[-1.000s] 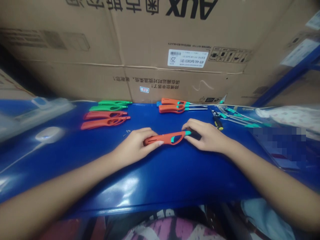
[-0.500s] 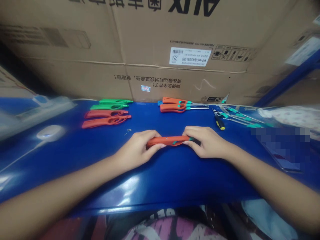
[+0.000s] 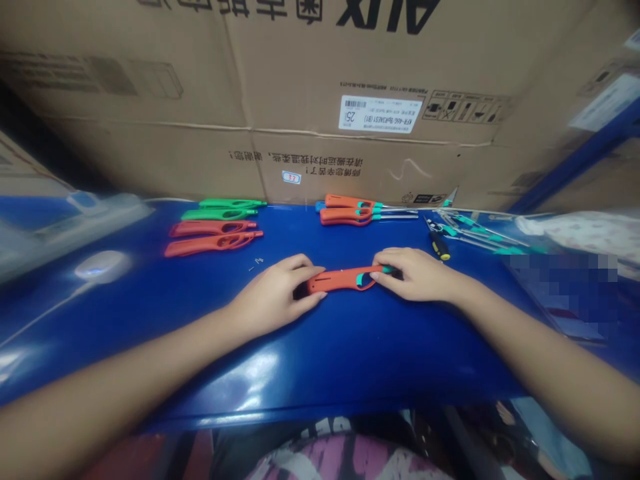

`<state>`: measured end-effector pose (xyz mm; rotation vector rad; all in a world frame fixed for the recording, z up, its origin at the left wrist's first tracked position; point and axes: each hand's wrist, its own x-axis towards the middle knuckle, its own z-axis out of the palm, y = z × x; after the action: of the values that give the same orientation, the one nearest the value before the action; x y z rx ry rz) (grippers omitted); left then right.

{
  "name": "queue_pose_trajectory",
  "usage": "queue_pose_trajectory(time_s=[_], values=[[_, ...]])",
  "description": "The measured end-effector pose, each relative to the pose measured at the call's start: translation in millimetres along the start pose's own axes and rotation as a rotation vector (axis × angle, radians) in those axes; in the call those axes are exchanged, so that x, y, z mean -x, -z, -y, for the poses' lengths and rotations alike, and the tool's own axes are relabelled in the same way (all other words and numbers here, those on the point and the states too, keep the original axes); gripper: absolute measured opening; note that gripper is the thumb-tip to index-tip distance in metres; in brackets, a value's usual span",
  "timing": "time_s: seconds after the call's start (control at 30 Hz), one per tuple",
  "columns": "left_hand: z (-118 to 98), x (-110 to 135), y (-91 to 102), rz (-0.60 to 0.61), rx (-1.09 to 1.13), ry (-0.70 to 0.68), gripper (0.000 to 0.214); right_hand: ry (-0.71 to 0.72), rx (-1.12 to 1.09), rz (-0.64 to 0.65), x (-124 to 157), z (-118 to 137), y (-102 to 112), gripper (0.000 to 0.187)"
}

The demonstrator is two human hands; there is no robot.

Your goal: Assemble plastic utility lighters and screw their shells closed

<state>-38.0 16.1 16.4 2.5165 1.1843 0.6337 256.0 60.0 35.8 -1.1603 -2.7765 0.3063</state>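
Both hands grip an orange gas lighter (image 3: pixel 337 280) with a teal trigger, just over the blue table. My left hand (image 3: pixel 280 287) is closed around its handle end, thumb and fingers on opposite edges. Closed on the other end is my right hand (image 3: pixel 413 275), near the trigger loop and the teal collar; its fingers hide most of the lighter's tip. The broad side of the lighter, with a slot in the handle, faces up toward me.
Red lighter shells (image 3: pixel 213 244) and green lighter shells (image 3: pixel 220 214) lie at the back left, small screws (image 3: pixel 256 261) nearby. Orange lighters (image 3: pixel 345 216) rest at the back middle. Right of them are a screwdriver (image 3: pixel 440 247) and metal lighter rods (image 3: pixel 480 232). A cardboard box (image 3: pixel 290 87) stands behind.
The lighter has rolled from its narrow edge to its broad side, so the trigger loop now shows. My right hand has shifted slightly right and away from me.
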Motion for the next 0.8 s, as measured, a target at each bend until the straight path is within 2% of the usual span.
queue_pose_trajectory(time_s=[0.17, 0.33, 0.53, 0.67, 0.73, 0.8], values=[[-0.9, 0.1, 1.0, 0.037, -0.101, 0.012, 0.042, 0.025, -0.044, -0.079, -0.8, 2.3, -0.7, 0.024], [-2.0, -0.3, 1.5, 0.059, -0.114, 0.007, 0.040, 0.050, -0.097, -0.127, -1.8, 0.2, -2.6, 0.020], [-1.6, 0.5, 1.2, 0.062, -0.053, 0.021, 0.035, -0.041, 0.036, -0.343, -5.3, -17.1, -2.5, 0.011], [0.6, 0.5, 1.3, 0.069, -0.008, 0.046, 0.035, -0.233, 0.190, -0.343, -3.4, -30.9, 1.6, 0.009], [1.7, 0.2, 1.0, 0.072, -0.006, 0.053, 0.035, -0.439, 0.336, -0.292, -0.6, -33.7, 4.6, 0.015], [2.4, 0.1, 0.7, 0.076, -0.001, 0.059, 0.034, -0.667, 0.454, -0.201, 2.3, -34.1, 9.1, 0.029]])
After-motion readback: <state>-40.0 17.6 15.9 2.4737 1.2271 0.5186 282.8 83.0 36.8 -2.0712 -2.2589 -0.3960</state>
